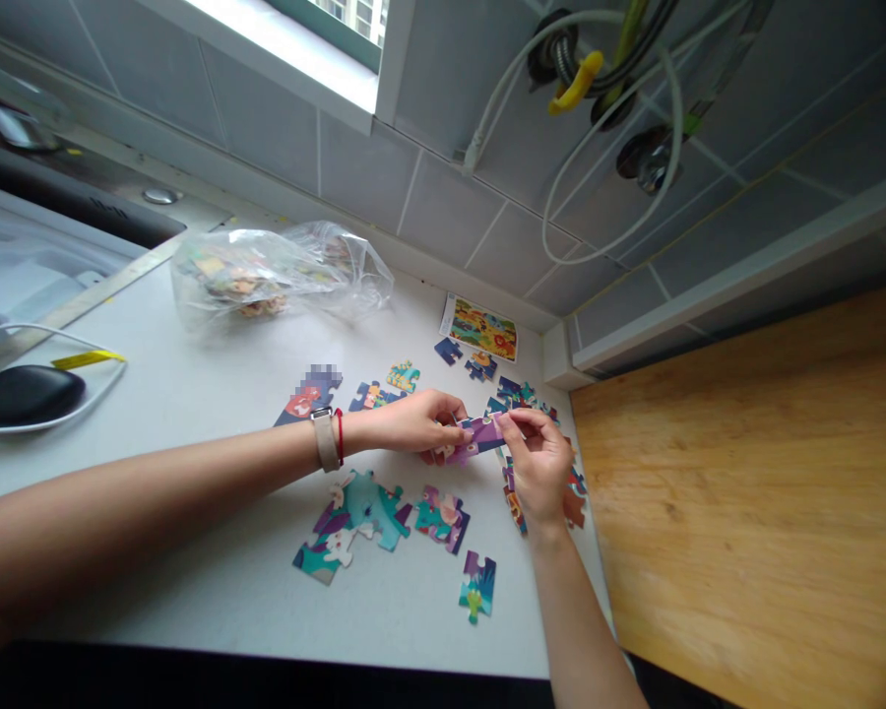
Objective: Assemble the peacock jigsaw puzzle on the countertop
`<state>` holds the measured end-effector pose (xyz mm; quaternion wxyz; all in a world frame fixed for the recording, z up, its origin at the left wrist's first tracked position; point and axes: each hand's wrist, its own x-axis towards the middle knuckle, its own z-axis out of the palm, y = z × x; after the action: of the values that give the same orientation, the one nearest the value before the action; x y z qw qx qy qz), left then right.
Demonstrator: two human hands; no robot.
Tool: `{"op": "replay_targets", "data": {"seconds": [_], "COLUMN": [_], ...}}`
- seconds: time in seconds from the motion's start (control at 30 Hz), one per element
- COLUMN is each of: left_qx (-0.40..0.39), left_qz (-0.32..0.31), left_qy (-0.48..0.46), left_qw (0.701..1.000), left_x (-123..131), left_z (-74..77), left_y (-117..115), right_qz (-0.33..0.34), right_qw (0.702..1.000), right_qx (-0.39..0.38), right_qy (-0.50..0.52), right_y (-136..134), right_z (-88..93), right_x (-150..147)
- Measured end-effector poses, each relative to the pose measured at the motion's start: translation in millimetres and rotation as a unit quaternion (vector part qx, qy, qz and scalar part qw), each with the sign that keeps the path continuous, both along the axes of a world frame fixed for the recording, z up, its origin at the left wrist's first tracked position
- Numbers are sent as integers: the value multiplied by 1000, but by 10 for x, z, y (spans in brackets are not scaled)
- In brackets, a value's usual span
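Observation:
Between my two hands are purple jigsaw puzzle pieces (pixel 481 433), raised a little over the white counter. My left hand (pixel 426 421), with a watch and a red band on its wrist, pinches their left side. The thumb and fingers of my right hand (pixel 540 455) are closed on the right end. Whether the pieces are interlocked I cannot tell. Below my hands lie a joined teal section (pixel 369 507), a smaller joined section (pixel 441 517) and a single piece with a yellow-green plant (pixel 478 586). More puzzle pieces (pixel 518 394) lie beside and partly behind my right hand.
A clear plastic bag (pixel 281 271) of pieces sits at the back, near a small picture card (pixel 481 327). A black mouse-shaped object (pixel 28 396) with a white cable lies left. A wooden board (pixel 745 473) adjoins the counter (pixel 214 551) on the right; tiled wall rises behind.

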<state>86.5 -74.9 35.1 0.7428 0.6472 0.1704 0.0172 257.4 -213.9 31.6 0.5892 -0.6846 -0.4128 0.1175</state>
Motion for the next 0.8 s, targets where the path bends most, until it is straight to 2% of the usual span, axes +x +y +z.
{"op": "replay_targets", "data": {"seconds": [0.1, 0.27, 0.43, 0.57, 0.7, 0.8], "left_qx": [11, 1, -22, -12, 21, 4], "left_qz": [8, 46, 24, 32, 66, 118], "left_qy": [-6, -34, -15, -12, -18, -25], "left_qw": [1000, 998, 999, 999, 997, 993], "left_x": [13, 25, 34, 32, 26, 35], "left_z": [-27, -43, -41, -56, -53, -32], "left_y": [-12, 3, 4, -2, 10, 31], "right_qz": [19, 100, 67, 46, 20, 17], "right_qw": [998, 980, 974, 973, 979, 979], "right_qx": [-1, -36, -25, -6, 5, 2], "right_qy": [57, 168, 216, 226, 205, 202], "right_y": [-13, -15, 3, 1, -9, -6], "right_z": [-26, -49, -45, -55, -93, -119], "right_x": [-18, -49, -51, -43, 7, 56]}}
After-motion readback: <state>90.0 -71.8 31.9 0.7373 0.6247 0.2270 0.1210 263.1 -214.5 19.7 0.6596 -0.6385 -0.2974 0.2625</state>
